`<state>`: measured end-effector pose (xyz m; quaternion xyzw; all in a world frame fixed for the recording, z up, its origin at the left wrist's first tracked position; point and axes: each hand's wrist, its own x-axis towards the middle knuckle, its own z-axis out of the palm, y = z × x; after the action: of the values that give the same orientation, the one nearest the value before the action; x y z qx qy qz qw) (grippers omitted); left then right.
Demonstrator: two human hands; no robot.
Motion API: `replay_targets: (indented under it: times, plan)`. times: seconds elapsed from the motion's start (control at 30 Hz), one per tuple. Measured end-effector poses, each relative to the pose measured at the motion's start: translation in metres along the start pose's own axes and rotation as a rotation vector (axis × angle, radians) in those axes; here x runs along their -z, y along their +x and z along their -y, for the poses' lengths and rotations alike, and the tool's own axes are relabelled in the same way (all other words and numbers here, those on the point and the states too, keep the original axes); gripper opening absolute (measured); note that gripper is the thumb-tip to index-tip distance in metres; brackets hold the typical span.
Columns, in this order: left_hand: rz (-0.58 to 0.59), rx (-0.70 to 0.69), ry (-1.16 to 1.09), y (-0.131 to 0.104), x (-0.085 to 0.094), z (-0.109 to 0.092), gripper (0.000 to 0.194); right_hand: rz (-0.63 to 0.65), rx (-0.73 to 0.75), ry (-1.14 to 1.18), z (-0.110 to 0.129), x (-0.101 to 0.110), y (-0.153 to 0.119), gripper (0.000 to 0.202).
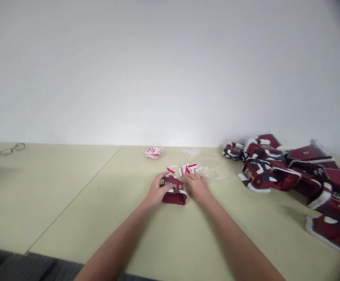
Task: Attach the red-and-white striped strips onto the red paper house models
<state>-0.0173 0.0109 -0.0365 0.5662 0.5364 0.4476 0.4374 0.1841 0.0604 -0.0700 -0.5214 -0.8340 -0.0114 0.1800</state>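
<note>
A small dark red model house (174, 195) with yellow windows and white snow-like trim rests on the table in front of me. My left hand (157, 190) is closed around its left side, thumb across the front. Just right of the house, my right hand (198, 187) lies low with fingers stretched forward, their tips at a loose heap of small red-and-white strips (191, 168). Whether a fingertip presses on one of them is too small to tell. Another couple of strips (172, 169) lie directly behind the house.
Behind stands a clear round tub (153, 151) filled with more red-and-white pieces. A clear plastic lid (212, 171) lies beside the heap. Many similar model houses (258, 175) are piled along the right side. Eyeglasses (11, 149) lie far left on the pale table (99, 210), near the wall.
</note>
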Motion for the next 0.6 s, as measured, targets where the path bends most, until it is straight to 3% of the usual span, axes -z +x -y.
replay_targets:
  times: [0.1,0.17,0.33,0.47,0.6]
  plan:
    - [0.037,-0.001,-0.101,0.000,-0.001,0.000,0.062,-0.001,-0.026,0.007,-0.001,0.006,-0.001,0.040]
    - [0.034,0.027,-0.173,0.002,-0.001,-0.001,0.064,-0.071,-0.030,0.112,-0.001,0.008,0.000,0.033]
    - [0.048,0.083,-0.225,0.005,0.001,-0.005,0.063,-0.516,-0.150,0.835,0.009,0.010,0.003,0.027]
    - [0.081,0.089,-0.185,0.005,0.001,-0.007,0.062,-0.491,-0.330,1.340,0.020,0.012,0.007,0.039]
    - [0.076,0.045,-0.082,0.004,0.001,-0.004,0.061,-0.434,-0.376,1.441,0.026,0.013,0.007,0.044]
